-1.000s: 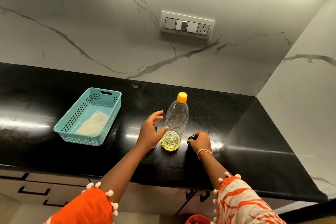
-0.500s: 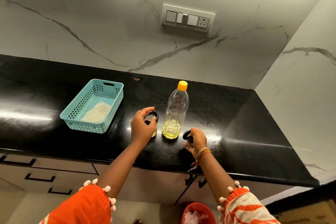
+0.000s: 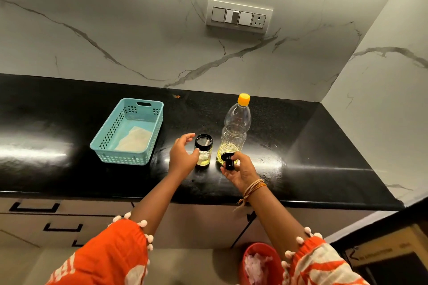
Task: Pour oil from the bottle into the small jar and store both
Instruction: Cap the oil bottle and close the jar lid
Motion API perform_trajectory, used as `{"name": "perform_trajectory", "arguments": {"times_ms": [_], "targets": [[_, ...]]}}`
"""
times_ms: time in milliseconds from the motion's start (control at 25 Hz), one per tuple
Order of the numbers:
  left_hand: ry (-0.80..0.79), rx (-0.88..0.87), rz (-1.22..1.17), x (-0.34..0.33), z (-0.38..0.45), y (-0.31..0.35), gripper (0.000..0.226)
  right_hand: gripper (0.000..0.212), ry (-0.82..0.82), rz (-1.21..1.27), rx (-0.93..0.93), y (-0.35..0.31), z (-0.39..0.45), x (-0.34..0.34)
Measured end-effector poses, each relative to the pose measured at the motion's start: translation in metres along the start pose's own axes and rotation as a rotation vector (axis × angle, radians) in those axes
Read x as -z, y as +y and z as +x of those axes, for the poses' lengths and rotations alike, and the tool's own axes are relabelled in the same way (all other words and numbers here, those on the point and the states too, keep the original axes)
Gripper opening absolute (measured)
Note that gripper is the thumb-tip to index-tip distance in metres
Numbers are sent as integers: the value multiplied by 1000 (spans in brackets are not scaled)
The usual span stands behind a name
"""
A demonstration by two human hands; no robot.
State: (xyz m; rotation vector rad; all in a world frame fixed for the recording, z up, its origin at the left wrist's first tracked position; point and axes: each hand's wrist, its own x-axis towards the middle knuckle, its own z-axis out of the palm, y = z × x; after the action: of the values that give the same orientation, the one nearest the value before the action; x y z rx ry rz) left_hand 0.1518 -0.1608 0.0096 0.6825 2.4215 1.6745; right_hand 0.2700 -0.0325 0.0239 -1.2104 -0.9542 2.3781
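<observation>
- The bottle [image 3: 235, 132] is stood upright on the black countertop [image 3: 324, 150], toward the right of the work area. Its orange cap [image 3: 243, 99] is fitted, and a shallow layer of yellow oil is seen in its base.
- The small jar [image 3: 203, 150] is stood upright just left of the bottle, close beside it. Its dark rim is uncovered, and a little pale liquid is seen at the bottom.
- The left hand [image 3: 184, 156] is cupped around the left side of the small jar. The thumb is laid against the glass; the fingers are curled loosely above the rim. Whether a firm grasp is applied cannot be told from this angle.
- The right hand [image 3: 240, 170] is held in front of the bottle's base, palm turned upward. A black lid [image 3: 228, 161] is pinched between its fingertips, just off the countertop.
- A turquoise basket [image 3: 111, 143] is placed well to the left of the small jar. A pale folded cloth [image 3: 135, 139] is laid flat inside it.
- A switch panel [image 3: 239, 16] is mounted on the marble wall behind the bottle.
</observation>
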Motion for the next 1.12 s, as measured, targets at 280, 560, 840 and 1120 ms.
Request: {"name": "perform_trajectory", "arguments": {"times_ms": [280,560,840,1120], "targets": [[-231,29,10,11,22,-17,55,11,-5,-558,620,10,-1,-35],[-299,79,-5,1,42,-30,66,17,168,-948,962,14,25,-58],[-360,79,-22,-5,59,-40,72,20,180,-1129,868,16,38,-59],[-449,13,-105,-7,69,-37,60,20,142,-1186,816,10,41,-60]]}}
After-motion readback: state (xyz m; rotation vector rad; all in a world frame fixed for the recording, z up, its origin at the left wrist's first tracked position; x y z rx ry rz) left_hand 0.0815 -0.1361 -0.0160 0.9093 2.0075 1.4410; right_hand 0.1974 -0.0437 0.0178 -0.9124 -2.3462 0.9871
